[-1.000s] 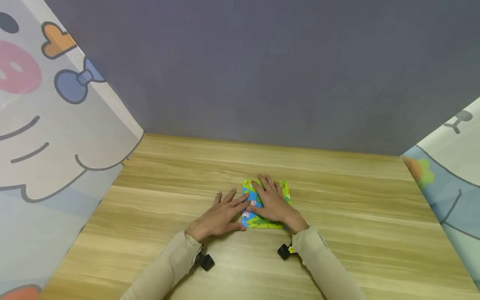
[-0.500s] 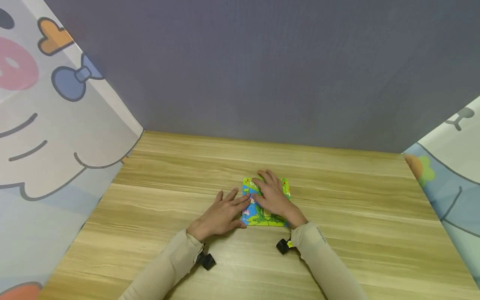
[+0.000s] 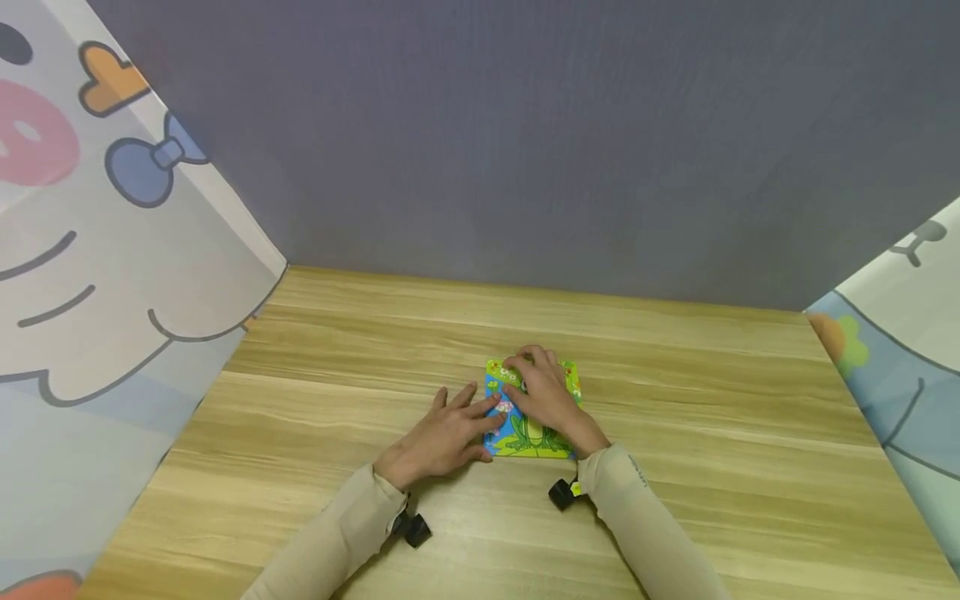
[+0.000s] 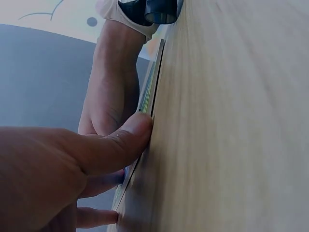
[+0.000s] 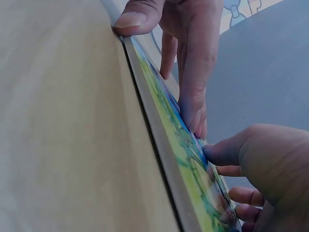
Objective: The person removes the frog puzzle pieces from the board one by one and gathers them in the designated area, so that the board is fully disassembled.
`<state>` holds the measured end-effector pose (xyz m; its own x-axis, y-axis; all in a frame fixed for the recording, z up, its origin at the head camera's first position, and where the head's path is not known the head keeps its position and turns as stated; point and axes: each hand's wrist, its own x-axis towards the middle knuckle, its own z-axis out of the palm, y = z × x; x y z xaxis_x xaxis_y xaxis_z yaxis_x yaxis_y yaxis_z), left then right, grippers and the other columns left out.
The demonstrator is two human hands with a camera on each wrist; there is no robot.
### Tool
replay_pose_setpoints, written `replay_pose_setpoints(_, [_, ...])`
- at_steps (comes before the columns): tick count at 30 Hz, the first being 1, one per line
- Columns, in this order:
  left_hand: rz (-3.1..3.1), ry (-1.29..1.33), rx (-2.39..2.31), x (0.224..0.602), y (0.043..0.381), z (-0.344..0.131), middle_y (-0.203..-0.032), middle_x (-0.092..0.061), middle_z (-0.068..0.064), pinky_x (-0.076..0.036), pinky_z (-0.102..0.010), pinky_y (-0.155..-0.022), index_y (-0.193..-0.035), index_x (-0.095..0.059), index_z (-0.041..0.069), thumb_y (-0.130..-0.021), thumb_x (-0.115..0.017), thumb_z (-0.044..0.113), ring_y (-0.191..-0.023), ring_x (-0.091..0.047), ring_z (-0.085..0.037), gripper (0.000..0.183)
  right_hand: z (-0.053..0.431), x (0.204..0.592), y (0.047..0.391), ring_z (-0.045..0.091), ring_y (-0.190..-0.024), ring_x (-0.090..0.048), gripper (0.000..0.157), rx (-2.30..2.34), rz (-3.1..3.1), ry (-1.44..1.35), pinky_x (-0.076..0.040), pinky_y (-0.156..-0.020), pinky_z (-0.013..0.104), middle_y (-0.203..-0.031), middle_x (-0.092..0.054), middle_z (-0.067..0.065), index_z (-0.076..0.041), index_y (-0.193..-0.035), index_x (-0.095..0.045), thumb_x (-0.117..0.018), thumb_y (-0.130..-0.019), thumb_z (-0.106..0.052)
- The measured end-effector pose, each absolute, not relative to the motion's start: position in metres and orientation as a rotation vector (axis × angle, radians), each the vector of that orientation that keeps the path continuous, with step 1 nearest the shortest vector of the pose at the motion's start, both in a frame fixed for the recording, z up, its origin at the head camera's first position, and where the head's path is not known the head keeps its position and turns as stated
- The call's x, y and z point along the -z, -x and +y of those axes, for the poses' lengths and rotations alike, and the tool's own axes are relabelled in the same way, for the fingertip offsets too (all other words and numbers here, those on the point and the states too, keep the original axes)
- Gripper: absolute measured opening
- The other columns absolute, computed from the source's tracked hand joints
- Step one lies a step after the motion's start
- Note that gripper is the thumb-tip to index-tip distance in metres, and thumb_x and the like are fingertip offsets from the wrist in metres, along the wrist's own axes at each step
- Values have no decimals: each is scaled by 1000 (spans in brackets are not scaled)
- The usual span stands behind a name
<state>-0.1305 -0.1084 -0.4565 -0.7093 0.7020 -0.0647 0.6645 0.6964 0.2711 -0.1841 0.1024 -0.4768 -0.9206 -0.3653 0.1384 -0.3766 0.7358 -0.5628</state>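
A thin, square board with a frog picture (image 3: 534, 435) lies flat on the wooden table, its print bright green and blue. My left hand (image 3: 442, 437) rests at its left side with the fingers spread. The left thumb (image 4: 137, 126) touches the board's near edge, and the other left fingertips reach onto the picture. Over the upper part of the board is my right hand (image 3: 551, 396), its fingers bent and the tips on the surface. In the right wrist view the right thumb (image 5: 224, 151) also meets the picture. The right hand covers the frog's upper part.
The wooden table (image 3: 300, 400) extends around the board on all sides. A dark grey panel (image 3: 525, 150) rises behind it. Cartoon-printed panels flank it, the left one (image 3: 112, 333) with a pig snout. Small black wrist cameras hang beneath both sleeves.
My right hand's fingers have gone from nearly flat to bent, uncovering more of the frog. My left hand has stayed at the board's left side with its fingers slightly more spread.
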Motion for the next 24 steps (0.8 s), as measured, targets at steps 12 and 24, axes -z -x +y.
replay_pose_setpoints(12, [2734,-1082,-346,457,129,-107,-161,-38,-5,-30,-78,-106,-148,-50,23,-91,-65,47,-149,-31,-45,63,98,475,190,36,-117,-43,29,-979,-2969,-536,-40,-96,51,-137,-47,21,-9,-115,-66,-73,-91,-24])
replay_pose_setpoints(24, [2723,-1076,-356,457,131,-108,-162,-37,-5,-29,-79,-107,-148,-50,23,-92,-65,46,-150,-29,-45,63,96,474,195,36,-116,-45,30,-998,-2977,-536,-40,-97,51,-133,-50,19,-8,-114,-68,-75,-90,-25])
